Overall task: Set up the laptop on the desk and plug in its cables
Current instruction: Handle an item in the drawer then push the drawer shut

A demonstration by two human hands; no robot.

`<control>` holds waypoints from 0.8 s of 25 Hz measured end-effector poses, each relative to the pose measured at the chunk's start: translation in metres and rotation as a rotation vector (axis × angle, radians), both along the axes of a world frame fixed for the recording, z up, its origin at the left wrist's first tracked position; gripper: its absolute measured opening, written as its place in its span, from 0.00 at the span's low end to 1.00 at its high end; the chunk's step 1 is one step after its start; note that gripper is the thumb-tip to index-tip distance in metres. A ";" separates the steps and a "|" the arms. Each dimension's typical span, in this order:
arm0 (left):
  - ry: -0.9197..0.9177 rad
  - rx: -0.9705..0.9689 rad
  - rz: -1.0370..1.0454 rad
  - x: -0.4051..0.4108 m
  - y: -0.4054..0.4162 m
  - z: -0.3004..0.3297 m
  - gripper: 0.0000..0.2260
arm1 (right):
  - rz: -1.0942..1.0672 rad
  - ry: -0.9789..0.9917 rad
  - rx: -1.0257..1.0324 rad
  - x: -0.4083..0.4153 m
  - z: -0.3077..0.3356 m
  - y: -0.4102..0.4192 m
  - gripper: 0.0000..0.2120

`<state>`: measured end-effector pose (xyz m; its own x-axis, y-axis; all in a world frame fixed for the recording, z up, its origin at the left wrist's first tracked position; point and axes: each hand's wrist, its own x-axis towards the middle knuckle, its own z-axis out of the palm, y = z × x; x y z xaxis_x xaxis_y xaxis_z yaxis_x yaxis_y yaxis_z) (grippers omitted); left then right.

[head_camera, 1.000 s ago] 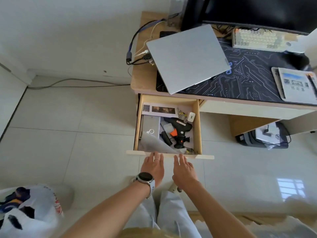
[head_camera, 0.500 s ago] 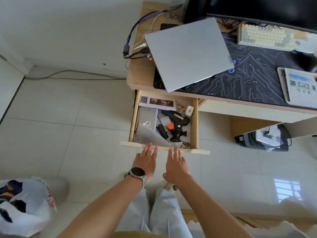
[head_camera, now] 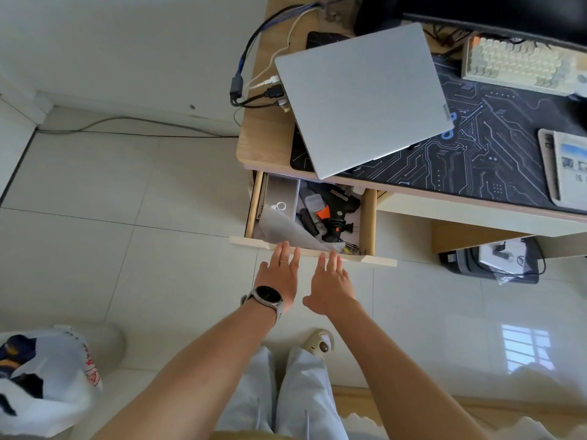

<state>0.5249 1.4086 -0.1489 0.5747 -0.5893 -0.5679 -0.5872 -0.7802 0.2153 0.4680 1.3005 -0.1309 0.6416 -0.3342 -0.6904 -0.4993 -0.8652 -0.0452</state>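
A closed silver laptop lies at an angle on the wooden desk, partly on a black circuit-pattern mat. Several cables are plugged into its left side. Below the desk's edge a drawer stands partly out, holding a black glue gun and a grey box. My left hand, with a watch and ring, and my right hand lie flat with fingertips on the drawer's front board.
A cream keyboard and a monitor's lower edge sit at the desk's back right, a booklet at the right. A black bag lies on the floor under the desk. A white plastic bag sits on the floor at the lower left.
The drawer has slid further in under the desk, both hands following its front board. The papers at its back are now hidden.
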 end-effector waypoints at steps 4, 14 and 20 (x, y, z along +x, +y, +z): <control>-0.009 -0.031 0.003 0.002 -0.001 -0.008 0.30 | -0.007 -0.023 0.008 0.002 -0.001 -0.004 0.48; -0.062 -0.028 0.026 0.049 -0.034 -0.009 0.31 | -0.010 -0.099 0.058 0.047 0.000 -0.042 0.48; -0.082 0.025 0.047 0.086 -0.063 -0.003 0.35 | -0.027 -0.134 0.091 0.088 0.002 -0.071 0.48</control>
<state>0.6110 1.3451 -0.1520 0.6465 -0.5469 -0.5319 -0.5649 -0.8118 0.1480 0.5560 1.2299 -0.1286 0.7218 -0.2924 -0.6273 -0.5065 -0.8408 -0.1910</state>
